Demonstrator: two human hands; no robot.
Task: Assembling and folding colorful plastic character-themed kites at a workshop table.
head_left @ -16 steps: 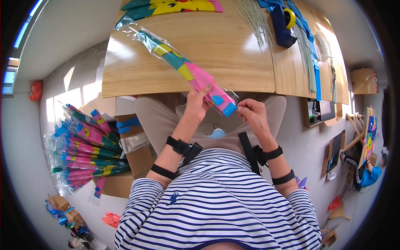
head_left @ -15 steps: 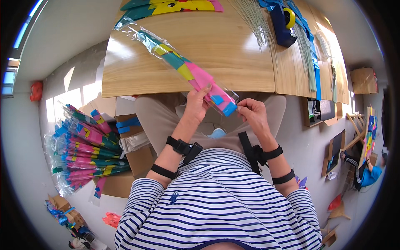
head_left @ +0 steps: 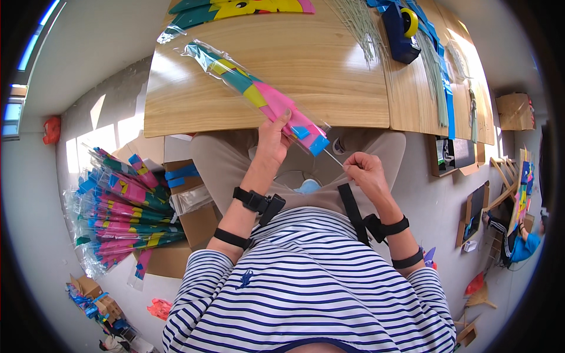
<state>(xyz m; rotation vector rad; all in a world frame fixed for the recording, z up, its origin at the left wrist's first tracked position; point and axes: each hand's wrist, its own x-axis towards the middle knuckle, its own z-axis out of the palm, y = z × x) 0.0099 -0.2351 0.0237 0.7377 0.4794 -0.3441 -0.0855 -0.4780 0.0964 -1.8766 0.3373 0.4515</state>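
Note:
A folded pink, teal and yellow kite (head_left: pixel 263 99) in a clear plastic sleeve slants from the tabletop down over my lap. My left hand (head_left: pixel 275 141) is closed round its lower part, thumb on top, near the blue end. From that blue end a thin pale rod (head_left: pixel 333 157) sticks out toward my right hand (head_left: pixel 365 170). The right fingers pinch the rod's outer end, below the table's front edge. The sleeve's loose far end (head_left: pixel 170 34) lies over the table.
On the wooden table (head_left: pixel 329 88) are more flat kites (head_left: pixel 253 8), bundles of thin rods (head_left: pixel 360 32) and a blue tape dispenser (head_left: pixel 400 38). Many sleeved kites (head_left: pixel 129 206) fan out over cardboard boxes at left. Another person (head_left: pixel 524 247) is at far right.
My right hand has drawn away from the kite's blue end, to the right and slightly down. A length of thin rod now shows between them. The left hand keeps its grip.

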